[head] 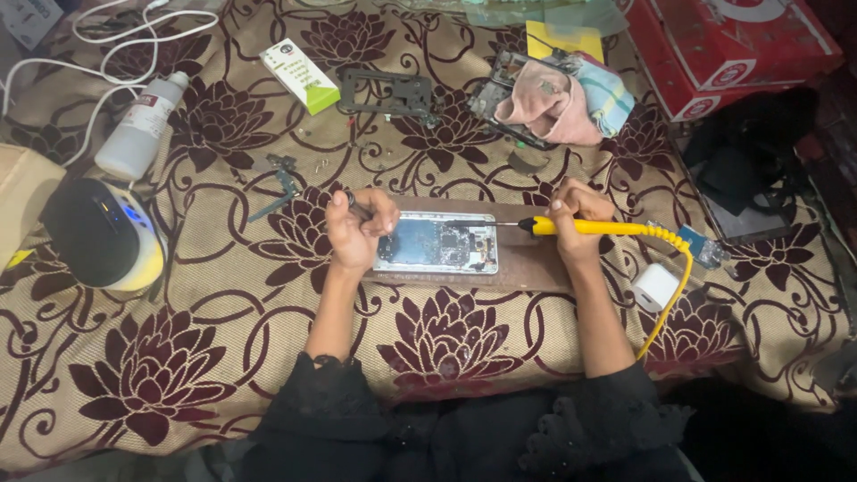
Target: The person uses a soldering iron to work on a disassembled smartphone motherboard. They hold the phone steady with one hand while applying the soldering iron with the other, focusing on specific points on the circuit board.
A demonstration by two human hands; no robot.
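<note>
**Both hands at an opened phone on the flowered cloth**

My left hand (357,230) is curled almost to a fist at the left end of the opened phone (436,243), pinching a slim dark tool, tweezers by the look of it, whose tip points down toward the exposed board; the heel of that hand rests beside the phone, I judge to pin it flat. My right hand (576,223) is wrapped tight around the yellow soldering iron (589,227), held level so its thin tip reaches in over the phone's top right corner. The iron's coiled yellow cord (676,277) trails off to my right, clear of the work. The phone lies face-open on a brown mat (527,263), probably to spare the patterned cloth (223,303). A black frame part (386,92), a pink rag (546,105) and a white bottle (138,129) sit well apart, beyond the mat.
</note>
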